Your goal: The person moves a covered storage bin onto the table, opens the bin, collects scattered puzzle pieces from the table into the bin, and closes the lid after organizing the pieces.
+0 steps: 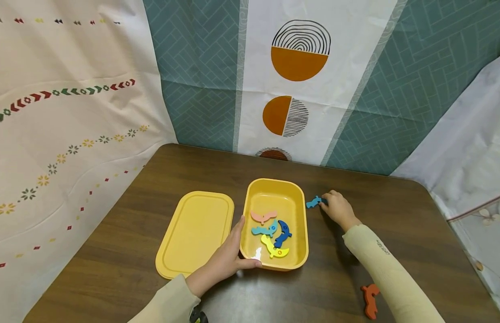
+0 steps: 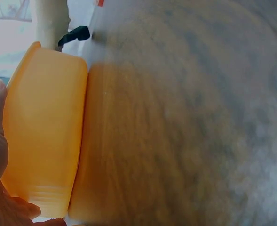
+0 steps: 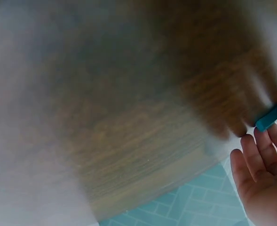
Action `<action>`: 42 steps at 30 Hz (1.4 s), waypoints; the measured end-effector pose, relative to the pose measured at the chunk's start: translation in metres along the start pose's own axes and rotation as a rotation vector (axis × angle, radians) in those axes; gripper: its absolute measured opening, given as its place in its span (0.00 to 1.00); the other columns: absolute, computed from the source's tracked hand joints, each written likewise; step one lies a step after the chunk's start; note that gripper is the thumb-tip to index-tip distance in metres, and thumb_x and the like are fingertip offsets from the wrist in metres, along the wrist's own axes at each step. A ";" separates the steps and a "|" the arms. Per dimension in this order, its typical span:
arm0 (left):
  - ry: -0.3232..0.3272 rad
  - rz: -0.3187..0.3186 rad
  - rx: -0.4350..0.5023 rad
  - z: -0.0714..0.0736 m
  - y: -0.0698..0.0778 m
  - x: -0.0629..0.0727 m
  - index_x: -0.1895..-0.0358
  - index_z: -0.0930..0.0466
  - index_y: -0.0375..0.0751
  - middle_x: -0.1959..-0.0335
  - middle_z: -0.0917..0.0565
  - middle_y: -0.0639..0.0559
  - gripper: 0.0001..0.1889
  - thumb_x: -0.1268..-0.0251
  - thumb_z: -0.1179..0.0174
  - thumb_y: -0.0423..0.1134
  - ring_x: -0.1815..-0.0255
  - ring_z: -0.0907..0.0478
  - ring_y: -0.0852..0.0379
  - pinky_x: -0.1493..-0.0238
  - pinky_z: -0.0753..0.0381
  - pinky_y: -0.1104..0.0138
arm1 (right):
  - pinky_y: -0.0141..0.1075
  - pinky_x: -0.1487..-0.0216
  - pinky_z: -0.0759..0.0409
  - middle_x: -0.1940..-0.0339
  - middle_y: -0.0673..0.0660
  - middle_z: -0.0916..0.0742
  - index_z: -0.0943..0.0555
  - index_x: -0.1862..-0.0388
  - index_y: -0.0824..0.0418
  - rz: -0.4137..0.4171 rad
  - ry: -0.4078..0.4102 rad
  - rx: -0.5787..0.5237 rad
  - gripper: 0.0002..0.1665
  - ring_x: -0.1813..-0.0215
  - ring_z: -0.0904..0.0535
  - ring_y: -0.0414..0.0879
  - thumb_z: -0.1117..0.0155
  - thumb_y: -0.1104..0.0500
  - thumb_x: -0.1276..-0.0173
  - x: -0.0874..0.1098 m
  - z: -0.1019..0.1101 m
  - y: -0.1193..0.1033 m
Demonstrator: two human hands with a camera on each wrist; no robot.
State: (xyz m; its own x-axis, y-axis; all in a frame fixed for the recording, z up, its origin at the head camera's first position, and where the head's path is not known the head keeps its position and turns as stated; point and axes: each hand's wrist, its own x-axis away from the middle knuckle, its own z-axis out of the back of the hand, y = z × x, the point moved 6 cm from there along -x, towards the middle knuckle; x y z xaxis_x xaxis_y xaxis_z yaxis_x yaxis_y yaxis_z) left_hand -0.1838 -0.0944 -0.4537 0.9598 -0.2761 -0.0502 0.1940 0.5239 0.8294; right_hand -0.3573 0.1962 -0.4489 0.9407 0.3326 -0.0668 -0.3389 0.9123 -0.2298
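Observation:
A yellow plastic box [image 1: 274,186] stands on the table with its open side up. My left hand [image 1: 225,255] holds its near left corner, thumb along the near wall and fingers along the left side. The box wall [image 2: 46,127] fills much of the left wrist view. Inside lie flat, curvy, bird-like pieces: pink [image 1: 264,217], light blue [image 1: 262,230], dark blue [image 1: 283,234] and yellow [image 1: 273,248]. To the right of the box, my right hand [image 1: 339,209] pinches a similar blue piece [image 1: 313,202] at table level; its edge [image 3: 268,118] shows between thumb and fingers.
A yellow lid [image 1: 195,233] lies flat to the left of the box. An orange-red piece [image 1: 370,301] lies at the near right, beside my right forearm [image 1: 383,264]. Patterned cloths [image 1: 197,85] hang behind and beside the brown table [image 1: 129,242].

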 end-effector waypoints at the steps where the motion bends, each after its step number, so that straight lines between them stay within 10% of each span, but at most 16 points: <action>1: 0.001 0.000 0.000 0.000 0.000 0.000 0.24 0.63 0.35 0.24 0.54 0.37 0.63 0.55 0.27 0.55 0.24 0.51 0.42 0.30 0.43 0.47 | 0.49 0.60 0.21 0.62 0.66 0.20 0.20 0.54 0.74 0.001 0.004 0.006 0.16 0.61 0.23 0.57 0.37 0.61 0.35 0.000 0.000 0.000; 42: 0.001 0.016 0.011 -0.001 0.000 -0.001 0.24 0.63 0.36 0.23 0.53 0.39 0.62 0.54 0.26 0.52 0.24 0.52 0.43 0.30 0.44 0.48 | 0.44 0.71 0.23 0.73 0.64 0.21 0.20 0.70 0.73 -0.104 0.194 -0.078 0.16 0.74 0.26 0.52 0.36 0.58 0.41 0.010 0.039 -0.025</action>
State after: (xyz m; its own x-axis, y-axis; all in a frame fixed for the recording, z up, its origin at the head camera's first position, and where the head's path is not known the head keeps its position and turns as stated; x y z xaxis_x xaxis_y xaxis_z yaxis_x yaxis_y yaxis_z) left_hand -0.1841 -0.0935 -0.4540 0.9630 -0.2670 -0.0375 0.1767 0.5197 0.8359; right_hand -0.3400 0.1858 -0.4060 0.9583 0.1787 -0.2229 -0.2449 0.9154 -0.3194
